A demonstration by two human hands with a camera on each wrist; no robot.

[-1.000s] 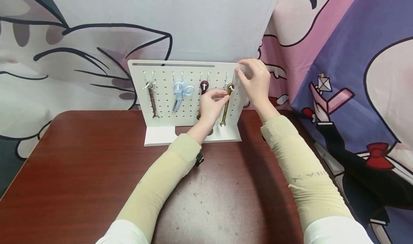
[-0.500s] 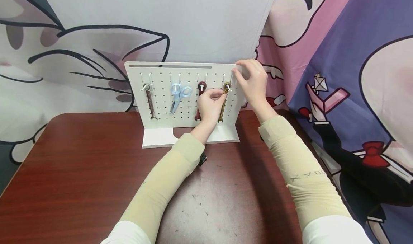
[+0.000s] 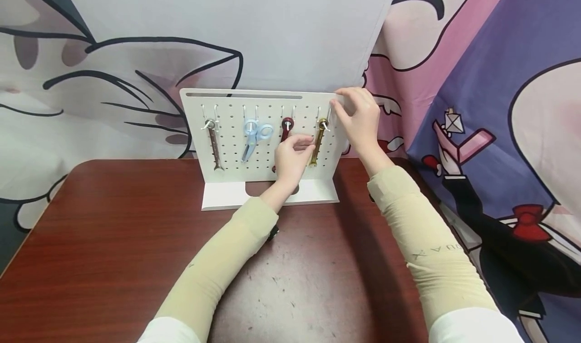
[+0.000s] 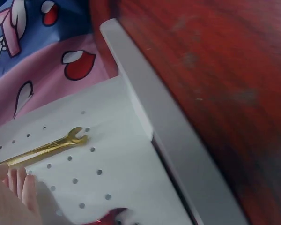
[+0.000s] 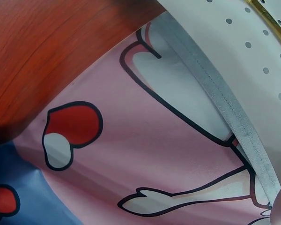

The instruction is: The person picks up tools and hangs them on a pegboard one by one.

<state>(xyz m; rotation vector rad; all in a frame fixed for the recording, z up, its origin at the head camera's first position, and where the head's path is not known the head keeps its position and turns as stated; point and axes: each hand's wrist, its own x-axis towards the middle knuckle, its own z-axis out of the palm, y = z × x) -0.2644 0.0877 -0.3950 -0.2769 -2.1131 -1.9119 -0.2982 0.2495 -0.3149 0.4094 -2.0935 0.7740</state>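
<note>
A white pegboard (image 3: pixel 195 106) stands upright on the table, with tools hanging from its hooks. At its right, a gold wrench (image 3: pixel 319 144) hangs on a hook, its open end pointing down. My left hand (image 3: pixel 292 161) is just left of that wrench, thumb and fingertips parted and nothing held between them. In the left wrist view, its fingers (image 4: pixel 19 185) lie beside the wrench shaft. My right hand (image 3: pixel 361 116) grips the board's top right corner, thumb in front. A dark red wrench (image 3: pixel 287 126) hangs partly hidden behind my left hand.
Light blue scissors (image 3: pixel 252 140) and a silver wrench (image 3: pixel 213 144) hang farther left on the board. Its white base (image 3: pixel 222 195) sits on the reddish-brown table (image 3: pixel 127 242). Printed cartoon curtains (image 3: pixel 458 80) hang behind and to the right.
My left hand has let go of the gold wrench and moved slightly down and left. The wrench stays on its hook. My right hand keeps its grip on the board's corner.
</note>
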